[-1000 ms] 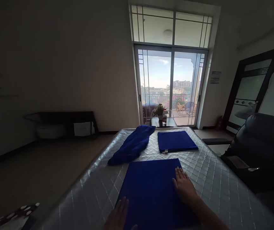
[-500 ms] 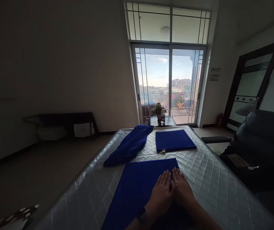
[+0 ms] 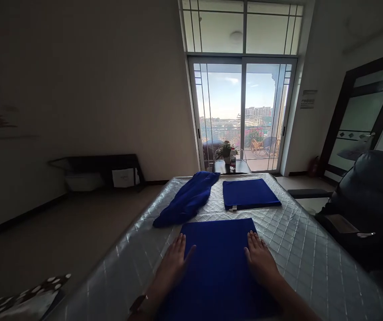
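Left hand (image 3: pixel 174 259) flat, fingers straight and together, thumb out to the side, gripping nothing; it lies along the left edge of the near blue cloth (image 3: pixel 218 267). Right hand (image 3: pixel 261 259) same deal: flat, palm down, fingers long, nothing pinched, along the right edge by the far corner. Near cloth sits between the two hands and runs back under the forearms; its near end is too dark to read. Pressure can't be told.

Risks, as judged: uneven push from the hands could skew the cloth or ruck up its middle, since neither hand has a grip on it. The shiny quilted cover (image 3: pixel 298 254) under both hands may be slick, so a sideways shove could slide the whole piece. Left thumb over the top could drag a crease inward. Watch (image 3: pixel 138 303) on the left wrist might snag the fabric.

Ahead of the left hand, crumpled blue cloth (image 3: pixel 187 200) lies close to the far left corner; a long forward stroke could bump it. Ahead of the right hand, tagged blue cloth (image 3: pixel 251 194) lies flat, apart from the near one; overreach could knock it crooked or fold its white tag (image 3: pixel 234 208) under.
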Demonstrator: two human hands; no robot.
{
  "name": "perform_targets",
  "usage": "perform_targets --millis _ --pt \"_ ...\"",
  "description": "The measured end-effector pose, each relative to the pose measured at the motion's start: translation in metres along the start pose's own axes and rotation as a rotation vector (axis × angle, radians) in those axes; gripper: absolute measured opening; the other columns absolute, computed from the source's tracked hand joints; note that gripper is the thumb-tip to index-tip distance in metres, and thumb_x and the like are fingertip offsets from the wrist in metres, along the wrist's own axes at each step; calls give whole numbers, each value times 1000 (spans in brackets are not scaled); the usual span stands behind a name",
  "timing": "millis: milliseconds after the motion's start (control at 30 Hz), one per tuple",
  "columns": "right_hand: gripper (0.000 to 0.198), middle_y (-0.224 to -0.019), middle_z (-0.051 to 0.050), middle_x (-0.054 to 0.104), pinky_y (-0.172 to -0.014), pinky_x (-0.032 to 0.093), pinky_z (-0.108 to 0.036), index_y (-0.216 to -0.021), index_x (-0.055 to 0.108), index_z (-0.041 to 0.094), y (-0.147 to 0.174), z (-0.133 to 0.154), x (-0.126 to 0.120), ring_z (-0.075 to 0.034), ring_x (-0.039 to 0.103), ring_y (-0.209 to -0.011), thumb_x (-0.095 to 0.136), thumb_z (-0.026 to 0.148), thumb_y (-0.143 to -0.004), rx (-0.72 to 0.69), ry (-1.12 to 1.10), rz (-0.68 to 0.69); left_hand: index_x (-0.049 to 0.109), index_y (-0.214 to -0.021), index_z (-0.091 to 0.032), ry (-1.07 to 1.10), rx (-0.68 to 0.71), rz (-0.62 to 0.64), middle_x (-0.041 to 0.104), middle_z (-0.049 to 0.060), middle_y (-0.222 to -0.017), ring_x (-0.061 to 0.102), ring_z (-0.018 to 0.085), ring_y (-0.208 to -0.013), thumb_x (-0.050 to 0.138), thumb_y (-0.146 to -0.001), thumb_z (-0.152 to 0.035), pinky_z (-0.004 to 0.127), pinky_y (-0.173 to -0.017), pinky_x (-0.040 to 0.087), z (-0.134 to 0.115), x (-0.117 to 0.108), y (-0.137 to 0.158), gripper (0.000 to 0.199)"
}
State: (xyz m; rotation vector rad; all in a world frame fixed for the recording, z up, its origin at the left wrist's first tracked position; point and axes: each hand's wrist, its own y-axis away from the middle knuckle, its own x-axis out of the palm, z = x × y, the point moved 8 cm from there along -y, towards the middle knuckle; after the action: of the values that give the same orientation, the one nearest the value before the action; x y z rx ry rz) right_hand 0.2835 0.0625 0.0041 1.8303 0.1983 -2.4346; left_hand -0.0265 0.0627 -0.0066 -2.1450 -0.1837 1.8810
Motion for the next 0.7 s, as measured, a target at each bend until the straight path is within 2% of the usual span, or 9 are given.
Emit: perform_targets --millis 67,133,200,300,500,700 --pt "65 -169 -10 20 -128 14 -40 -158 22 7 0 1 0 -20 12 -156 16 38 -101 5 21 8 38 -154 -13 31 -14 46 34 17 -164 33 28 -153 23 -100 -60 47 -124 33 8 8 1 73" --pt "65 -169 -11 19 -127 14 -40 -158 22 6 1 3 0 -20 13 -156 16 37 -101 10 33 14 34 -155 -8 69 -89 83 31 20 -165 30 30 -154 24 -98 -65 49 -124 32 14 11 1 81" --pt "65 -168 -11 20 -127 15 -40 -158 23 6 2 4 -1 -20 14 -156 17 38 -101 11 50 22 31 -156 -7 98 -139 80 30 20 -165 30 32 -153 24 -96 -70 51 -124 32 15 10 0 87" --pt "66 -168 -11 23 -127 16 -41 -157 27 7 -2 4 -3 -21 17 -156 17 39 -100 15 98 38 32 -156 -8 119 -128 68 30 20 -165 31 32 -153 23 -95 -72 52 -124 32 12 7 -1 88" --pt "66 -168 -11 21 -127 13 -41 -158 24 7 -38 7 -19 -20 13 -157 18 40 -101 -25 101 33 34 -154 -3 104 -123 37 35 23 -163 34 33 -152 22 -95 -72 52 -124 33 12 5 0 91" --pt "67 -169 -12 18 -127 12 -37 -158 21 5 -67 -3 -12 -19 10 -157 17 41 -101 -43 53 41 31 -155 -5 120 -134 58 31 20 -165 31 32 -153 22 -95 -72 52 -124 32 14 10 0 90"
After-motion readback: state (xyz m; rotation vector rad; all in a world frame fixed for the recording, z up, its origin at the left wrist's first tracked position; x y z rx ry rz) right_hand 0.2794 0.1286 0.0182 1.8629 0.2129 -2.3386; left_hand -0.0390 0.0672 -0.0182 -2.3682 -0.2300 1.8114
